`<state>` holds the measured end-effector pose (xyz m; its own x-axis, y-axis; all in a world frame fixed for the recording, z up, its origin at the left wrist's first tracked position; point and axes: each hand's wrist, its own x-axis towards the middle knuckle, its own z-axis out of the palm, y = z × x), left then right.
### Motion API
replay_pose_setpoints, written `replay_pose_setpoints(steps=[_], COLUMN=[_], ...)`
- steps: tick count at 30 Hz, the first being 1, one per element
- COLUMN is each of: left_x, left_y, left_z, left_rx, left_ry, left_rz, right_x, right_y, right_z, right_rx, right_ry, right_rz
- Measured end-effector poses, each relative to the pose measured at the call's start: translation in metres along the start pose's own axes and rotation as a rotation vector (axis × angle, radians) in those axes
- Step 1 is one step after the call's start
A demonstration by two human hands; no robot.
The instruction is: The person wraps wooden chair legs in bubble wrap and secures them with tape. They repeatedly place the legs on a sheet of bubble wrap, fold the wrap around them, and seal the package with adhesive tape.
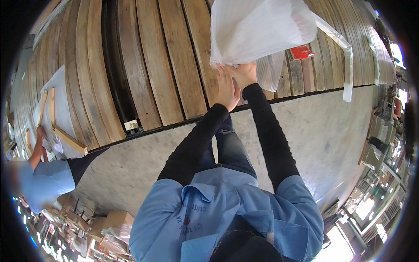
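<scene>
A flat package covered in white translucent foam wrap (262, 32) lies on the slatted wooden table. At its near left corner, my left hand (227, 91) rests with fingers stretched forward, their tips touching the edge of the wrap. My right hand (245, 74) is beside it, its fingers closed on that same near edge; the fingertips are partly hidden by wrap and left hand. A loose, clearer flap of sheeting (269, 72) hangs to the right of my right hand. Close to the package's right side lies a red tape dispenser (302, 52).
A strip of clear plastic (348, 65) droops over the table's near edge at right. A dark gap (115, 65) runs between the wooden slats (150, 65). At far left another person (48, 179) handles wooden frame pieces (70, 139). Cardboard boxes (115, 222) stand behind, lower left.
</scene>
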<state>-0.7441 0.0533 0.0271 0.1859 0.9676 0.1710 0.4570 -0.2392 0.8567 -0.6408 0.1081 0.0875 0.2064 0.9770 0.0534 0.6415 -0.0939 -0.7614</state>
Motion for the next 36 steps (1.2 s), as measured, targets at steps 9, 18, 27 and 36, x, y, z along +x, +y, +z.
replay_pose_setpoints(steps=[9,18,27,36], left_x=[0.087,0.042,0.049,0.051], left_y=[0.097,0.098,0.158,0.182], left_z=[-0.156,-0.139,-0.081,-0.075], left_rx=[-0.105,-0.111,-0.544,-0.565], left_ry=[0.064,0.461,0.608,0.517], left_rz=[0.29,-0.076,-0.254,-0.304], right_x=[0.006,0.011,0.009,0.004], right_y=[-0.008,0.003,0.001,-0.034], right_z=[-0.026,-0.026,-0.03,-0.04], right_rx=[-0.09,-0.076,-0.055,0.129], right_ry=[0.071,0.063,0.053,0.062], right_rz=[-0.225,-0.262,-0.273,-0.096])
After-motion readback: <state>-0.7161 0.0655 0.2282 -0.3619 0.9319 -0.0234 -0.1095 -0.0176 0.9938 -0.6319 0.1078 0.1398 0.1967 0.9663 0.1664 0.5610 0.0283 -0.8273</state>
